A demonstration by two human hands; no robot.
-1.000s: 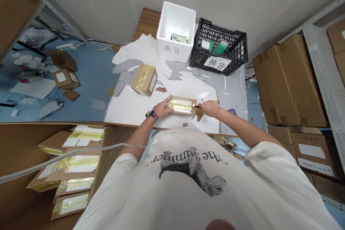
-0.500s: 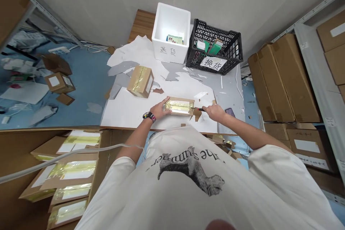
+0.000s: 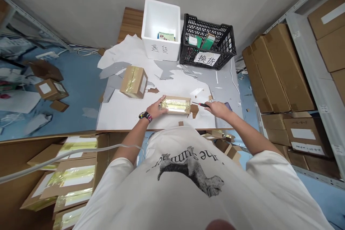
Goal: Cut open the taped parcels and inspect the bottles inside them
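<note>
Two bare hands at one taped carton (image 3: 176, 106), near the front edge of the surface (image 3: 115, 118).
The left hand (image 3: 155, 108) lies on it, grip spread flat; the right hand (image 3: 219, 110) has its grip clamped on a slim red-handled tool (image 3: 201, 104), tip at the carton's end. Beyond: one second taped carton (image 3: 134, 82), one white foam box (image 3: 161, 48), one black plastic crate (image 3: 215, 18).

I'm resting my left hand (image 3: 156, 108) on a taped carton (image 3: 175, 105) on the counter (image 3: 121, 118), and my right hand (image 3: 219, 110) is gripping a slim tool (image 3: 199, 104) just right of it. Behind and left, a second carton (image 3: 133, 82) is sitting. At the far end, a foam box (image 3: 161, 30) is standing left of a plastic crate (image 3: 207, 41). Stacked cartons (image 3: 277, 72) are standing to my right, and flat parcels (image 3: 72, 176) are lying to my left, nearer than the counter.
</note>
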